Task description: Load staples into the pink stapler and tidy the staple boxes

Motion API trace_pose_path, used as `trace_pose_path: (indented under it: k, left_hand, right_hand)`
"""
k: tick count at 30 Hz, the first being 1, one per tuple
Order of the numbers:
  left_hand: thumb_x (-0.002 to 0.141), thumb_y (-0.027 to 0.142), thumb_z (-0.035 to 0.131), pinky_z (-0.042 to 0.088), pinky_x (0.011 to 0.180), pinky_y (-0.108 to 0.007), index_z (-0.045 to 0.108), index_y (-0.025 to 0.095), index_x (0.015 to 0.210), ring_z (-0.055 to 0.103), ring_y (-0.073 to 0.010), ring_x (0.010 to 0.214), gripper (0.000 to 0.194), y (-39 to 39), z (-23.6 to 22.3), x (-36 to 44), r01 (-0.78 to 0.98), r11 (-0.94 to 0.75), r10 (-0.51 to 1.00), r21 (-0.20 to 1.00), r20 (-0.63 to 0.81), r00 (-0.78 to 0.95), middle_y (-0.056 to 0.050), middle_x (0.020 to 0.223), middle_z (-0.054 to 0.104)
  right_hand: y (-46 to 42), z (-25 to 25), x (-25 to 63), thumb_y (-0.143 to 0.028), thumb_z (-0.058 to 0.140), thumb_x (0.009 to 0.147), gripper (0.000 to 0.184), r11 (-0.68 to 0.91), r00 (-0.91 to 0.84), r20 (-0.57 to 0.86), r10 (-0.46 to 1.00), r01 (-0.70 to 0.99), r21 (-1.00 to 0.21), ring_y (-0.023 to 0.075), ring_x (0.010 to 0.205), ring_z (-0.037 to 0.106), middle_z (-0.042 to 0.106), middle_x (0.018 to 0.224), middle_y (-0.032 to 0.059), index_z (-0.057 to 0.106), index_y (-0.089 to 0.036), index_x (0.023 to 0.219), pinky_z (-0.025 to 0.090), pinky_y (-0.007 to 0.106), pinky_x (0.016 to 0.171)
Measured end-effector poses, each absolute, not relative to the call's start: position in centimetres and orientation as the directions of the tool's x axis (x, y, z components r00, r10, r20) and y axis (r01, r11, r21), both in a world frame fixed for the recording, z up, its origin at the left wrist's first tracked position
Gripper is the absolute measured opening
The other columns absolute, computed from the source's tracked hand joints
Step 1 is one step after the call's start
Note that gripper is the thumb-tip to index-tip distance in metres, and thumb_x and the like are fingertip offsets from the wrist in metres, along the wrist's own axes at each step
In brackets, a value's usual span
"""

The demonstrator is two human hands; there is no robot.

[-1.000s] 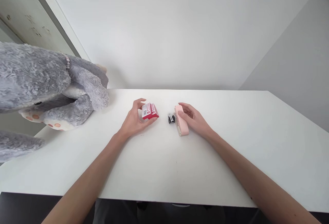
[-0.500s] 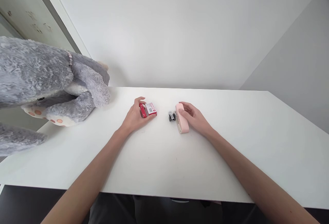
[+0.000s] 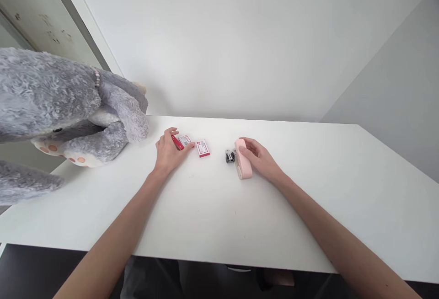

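Note:
My left hand [image 3: 167, 152] rests on the white table [image 3: 219, 216] with its fingers pinched round a small red and white box [image 3: 181, 141]. A second small red and white box [image 3: 203, 148] lies flat on the table just right of that hand, apart from it. My right hand [image 3: 259, 158] lies over a pale pink stapler [image 3: 242, 164], fingers curled on its top. A small dark metal part [image 3: 229, 156] sits at the stapler's left end.
A large grey plush toy [image 3: 65, 111] with pink-spotted paws fills the table's far left corner. A white wall stands behind the table. The table's near edge runs across the bottom of the view.
My left hand set the two boxes down, then drew one box leftward while the other stayed on the table. My right hand has stayed on the stapler.

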State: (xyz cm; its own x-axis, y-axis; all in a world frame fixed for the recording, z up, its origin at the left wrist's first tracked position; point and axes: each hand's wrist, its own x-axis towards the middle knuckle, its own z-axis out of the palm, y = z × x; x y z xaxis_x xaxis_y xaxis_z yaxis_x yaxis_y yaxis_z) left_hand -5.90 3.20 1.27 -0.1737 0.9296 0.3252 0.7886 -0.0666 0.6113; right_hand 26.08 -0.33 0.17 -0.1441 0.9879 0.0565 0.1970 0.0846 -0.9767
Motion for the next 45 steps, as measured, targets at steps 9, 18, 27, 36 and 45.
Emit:
trace_pose_path:
  k: [9, 18, 27, 36, 45]
  left_hand:
    - [0.087, 0.043, 0.066, 0.025, 0.13, -0.059, 0.05, 0.017, 0.136, 0.035, -0.0404, 0.156, 0.058, 3.9, 1.0, -6.3, 0.78, 0.095, 0.892, 0.619, 0.295, -0.343, -0.021, 0.156, 0.053]
    - [0.097, 0.024, 0.048, 0.028, 0.128, -0.06, 0.059, 0.02, 0.136, 0.043, -0.0345, 0.151, 0.04, 3.6, 0.4, -6.0, 0.846, -0.153, 0.793, 0.511, 0.574, -0.203, -0.016, 0.152, 0.058]
    - [0.102, 0.056, 0.054, 0.026, 0.131, -0.058, 0.066, 0.024, 0.138, 0.042, -0.0355, 0.156, 0.049, 1.8, 0.7, -3.6, 0.867, -0.45, 0.861, 0.214, 0.363, 0.357, -0.009, 0.159, 0.059]
    - [0.103, 0.046, 0.053, 0.04, 0.124, -0.054, 0.066, 0.018, 0.136, 0.054, -0.035, 0.143, 0.045, 1.8, 0.4, -3.5, 0.931, -0.289, 0.906, 0.225, 0.378, 0.19, -0.015, 0.144, 0.067]
    - [0.099, 0.039, 0.062, 0.037, 0.117, -0.066, 0.07, 0.017, 0.125, 0.044, -0.0457, 0.141, 0.035, 1.7, 0.2, -3.4, 0.958, -0.253, 0.825, 0.133, 0.547, 0.142, -0.021, 0.143, 0.063]
  right_hand:
    - [-0.3, 0.2, 26.1, -0.063, 0.066, 0.097, 0.051, 0.069, -0.136, 0.041, 0.99, 0.205, -0.976, 0.0296, 0.142, 0.059, 0.065, 0.152, 0.004, 0.064, -0.035, 0.139, 0.047, 0.05, 0.121]
    - [-0.3, 0.1, 26.0, -0.062, 0.067, 0.097, 0.05, 0.071, -0.13, 0.045, 0.991, 0.201, -0.977, 0.029, 0.142, 0.059, 0.064, 0.153, 0.0039, 0.063, -0.034, 0.139, 0.047, 0.05, 0.121]
    - [-0.9, 0.6, 25.6, -0.064, 0.064, 0.099, 0.053, 0.026, -0.117, 0.008, 0.993, 0.151, -0.988, 0.0284, 0.129, 0.068, 0.069, 0.146, 0.0074, 0.062, -0.031, 0.14, 0.056, 0.046, 0.11]
    - [-0.9, 0.5, 25.6, -0.064, 0.063, 0.099, 0.051, 0.048, -0.099, 0.03, 0.995, 0.186, -0.981, 0.0277, 0.134, 0.065, 0.067, 0.15, 0.0057, 0.063, -0.032, 0.139, 0.057, 0.043, 0.109]
    - [-0.9, 0.4, 25.5, -0.066, 0.064, 0.097, 0.052, 0.037, -0.074, 0.022, 0.997, 0.203, -0.978, 0.0294, 0.134, 0.065, 0.067, 0.149, 0.0063, 0.064, -0.032, 0.137, 0.056, 0.047, 0.111]
